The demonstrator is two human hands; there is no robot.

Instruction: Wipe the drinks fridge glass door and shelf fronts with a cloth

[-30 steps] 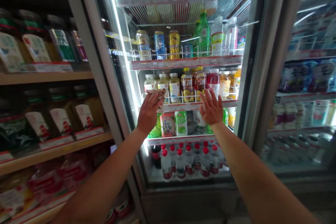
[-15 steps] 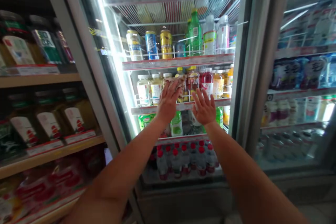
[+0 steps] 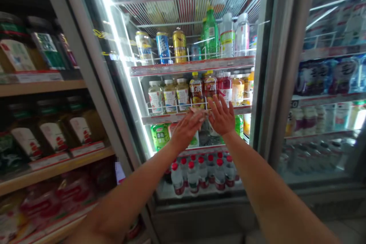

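My left hand (image 3: 186, 129) is in front of the glass door of a lit drinks fridge, holding a crumpled pale cloth (image 3: 199, 112) under its fingers. The cloth is mostly covered by that hand. Just to its right, my right hand (image 3: 223, 117) lies flat against the glass with its fingers spread and nothing in it. Behind the hands is a shelf edge (image 3: 161, 119). Above that edge stand bottles with yellow caps, such as a dark tea bottle (image 3: 196, 90), and a red drink bottle (image 3: 225, 87).
Beer cans (image 3: 179, 45) and a green bottle (image 3: 211, 30) stand on a higher shelf. Small red-capped bottles (image 3: 193, 178) fill the bottom. The metal door frame (image 3: 281, 45) runs along the right. At left, wooden shelves (image 3: 42, 87) carry large juice bottles (image 3: 53, 129).
My left hand has moved down and slightly right with the cloth, closer to my right hand. My right hand stays in nearly the same place on the glass.
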